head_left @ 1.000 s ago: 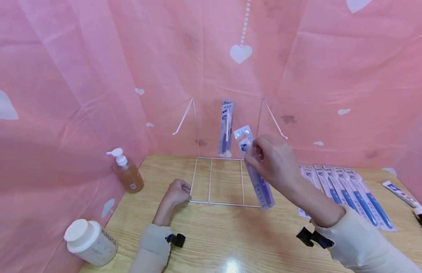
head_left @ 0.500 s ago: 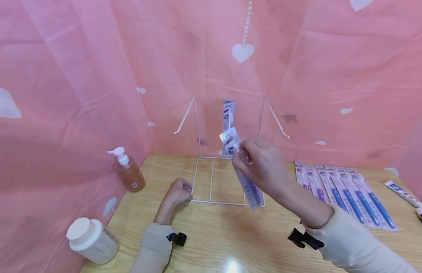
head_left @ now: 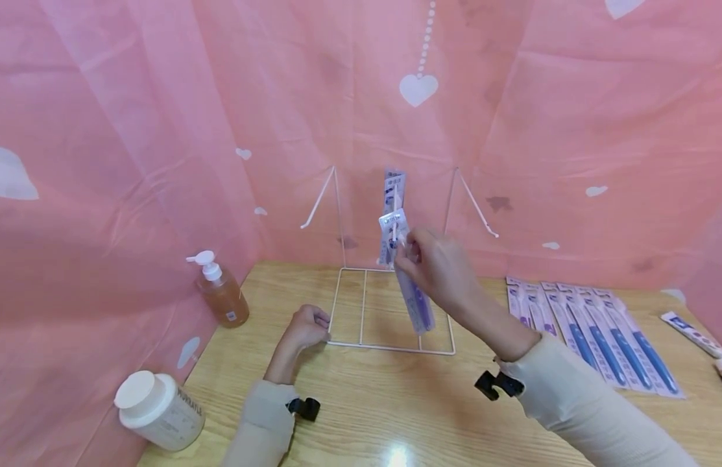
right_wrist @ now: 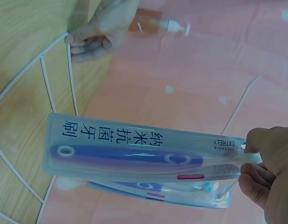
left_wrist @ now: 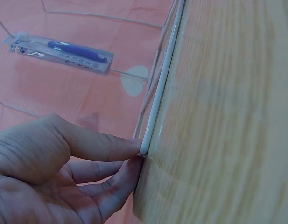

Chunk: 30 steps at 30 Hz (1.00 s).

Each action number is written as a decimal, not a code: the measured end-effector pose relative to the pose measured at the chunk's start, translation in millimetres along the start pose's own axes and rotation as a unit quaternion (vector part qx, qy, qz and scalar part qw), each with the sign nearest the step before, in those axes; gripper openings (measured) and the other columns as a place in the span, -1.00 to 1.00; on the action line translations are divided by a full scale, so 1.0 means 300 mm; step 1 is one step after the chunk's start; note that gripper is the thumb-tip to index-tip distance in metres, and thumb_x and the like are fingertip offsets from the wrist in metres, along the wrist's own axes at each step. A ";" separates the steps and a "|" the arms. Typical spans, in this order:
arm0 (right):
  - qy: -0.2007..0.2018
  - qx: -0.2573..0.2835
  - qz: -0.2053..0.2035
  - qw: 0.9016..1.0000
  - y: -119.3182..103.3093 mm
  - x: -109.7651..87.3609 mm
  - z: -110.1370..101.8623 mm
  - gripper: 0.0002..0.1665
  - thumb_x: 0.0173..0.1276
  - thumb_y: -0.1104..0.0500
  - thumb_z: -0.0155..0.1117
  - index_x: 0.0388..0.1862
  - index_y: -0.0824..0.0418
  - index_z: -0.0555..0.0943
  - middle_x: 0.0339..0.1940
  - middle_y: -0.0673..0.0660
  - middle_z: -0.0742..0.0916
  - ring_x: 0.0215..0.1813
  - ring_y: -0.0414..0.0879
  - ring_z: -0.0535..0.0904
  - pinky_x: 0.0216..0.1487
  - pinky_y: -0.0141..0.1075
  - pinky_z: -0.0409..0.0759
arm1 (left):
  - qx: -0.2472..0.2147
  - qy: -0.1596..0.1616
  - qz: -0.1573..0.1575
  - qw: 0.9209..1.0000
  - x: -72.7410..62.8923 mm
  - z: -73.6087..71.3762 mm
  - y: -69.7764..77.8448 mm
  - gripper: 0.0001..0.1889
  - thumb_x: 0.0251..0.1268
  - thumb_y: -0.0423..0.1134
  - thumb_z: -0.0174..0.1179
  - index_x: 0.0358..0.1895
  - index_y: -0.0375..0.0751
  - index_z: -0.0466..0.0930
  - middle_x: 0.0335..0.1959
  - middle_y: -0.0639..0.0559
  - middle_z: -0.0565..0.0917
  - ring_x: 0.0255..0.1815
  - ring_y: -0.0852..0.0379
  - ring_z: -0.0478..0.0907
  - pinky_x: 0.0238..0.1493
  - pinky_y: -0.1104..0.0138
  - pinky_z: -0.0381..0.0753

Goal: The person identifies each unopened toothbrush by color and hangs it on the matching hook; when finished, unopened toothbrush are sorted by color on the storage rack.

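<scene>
My right hand (head_left: 441, 267) pinches a packaged toothbrush (head_left: 416, 303) near the top of its pack, at the brush's head end. Purple handle and dark lettering show through the clear pack in the right wrist view (right_wrist: 120, 156). The pack's top overlaps the tip of the middle hook of a white wire rack (head_left: 390, 348). Behind it, more packaged toothbrushes (head_left: 399, 187) hang on that hook. At the rack's front left corner, my left hand (head_left: 307, 326) holds the base wire, thumb above and fingers below in the left wrist view (left_wrist: 106, 144).
Several packaged toothbrushes (head_left: 608, 334), purple and blue, lie in a row at right, beside a toothpaste tube (head_left: 690, 334). A pump bottle (head_left: 223, 299) and a white jar (head_left: 162, 414) stand at left. The rack's left hook (head_left: 318, 198) and right hook (head_left: 476, 204) hold nothing.
My right hand has moved left and a little forward, bringing the toothbrush pack from right of the middle hook to its tip; the pack hangs more upright. My left hand stays on the rack.
</scene>
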State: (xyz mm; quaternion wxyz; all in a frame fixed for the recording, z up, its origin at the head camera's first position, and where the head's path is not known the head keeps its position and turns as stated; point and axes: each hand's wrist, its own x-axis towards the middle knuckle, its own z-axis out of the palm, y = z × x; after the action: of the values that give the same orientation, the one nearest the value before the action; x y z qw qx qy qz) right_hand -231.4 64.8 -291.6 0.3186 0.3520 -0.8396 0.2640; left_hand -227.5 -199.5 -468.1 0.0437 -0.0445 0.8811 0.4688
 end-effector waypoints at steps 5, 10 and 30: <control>-0.004 0.009 0.051 0.999 0.035 0.050 0.034 -0.86 0.15 0.30 0.33 -0.44 0.31 0.52 -0.57 0.11 0.58 -0.57 -0.08 0.44 -0.58 -0.25 0.41 | -0.003 -0.004 -0.002 1.000 -0.004 0.000 0.006 -0.67 -0.14 -0.60 0.39 -0.19 -0.43 0.62 -0.33 -0.12 0.60 -0.28 -0.01 0.56 -0.21 0.23 0.63; -0.007 0.002 0.098 0.995 0.072 0.104 0.077 -0.85 0.13 0.30 0.34 -0.45 0.33 0.53 -0.55 0.17 0.64 -0.52 -0.01 0.53 -0.51 -0.15 0.51 | -0.004 -0.005 0.001 1.000 -0.005 0.001 0.006 -0.66 -0.18 -0.61 0.38 -0.20 -0.44 0.62 -0.34 -0.12 0.60 -0.29 0.00 0.56 -0.23 0.24 0.62; 0.020 0.004 0.208 0.978 0.151 0.224 0.161 -0.77 0.19 0.22 0.39 -0.41 0.37 0.57 -0.49 0.24 0.68 -0.42 0.14 0.58 -0.38 -0.07 0.53 | 0.000 -0.011 -0.008 1.000 -0.017 -0.008 0.011 -0.67 -0.13 -0.60 0.37 -0.18 -0.42 0.62 -0.32 -0.11 0.60 -0.27 -0.01 0.55 -0.17 0.22 0.61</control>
State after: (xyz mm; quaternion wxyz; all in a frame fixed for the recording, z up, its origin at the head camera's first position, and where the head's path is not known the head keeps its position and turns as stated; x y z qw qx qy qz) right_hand -319.5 31.9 -284.7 0.2722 0.1655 -0.8869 0.3345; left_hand -223.0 -199.5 -463.3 0.0568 -0.0460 0.8801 0.4691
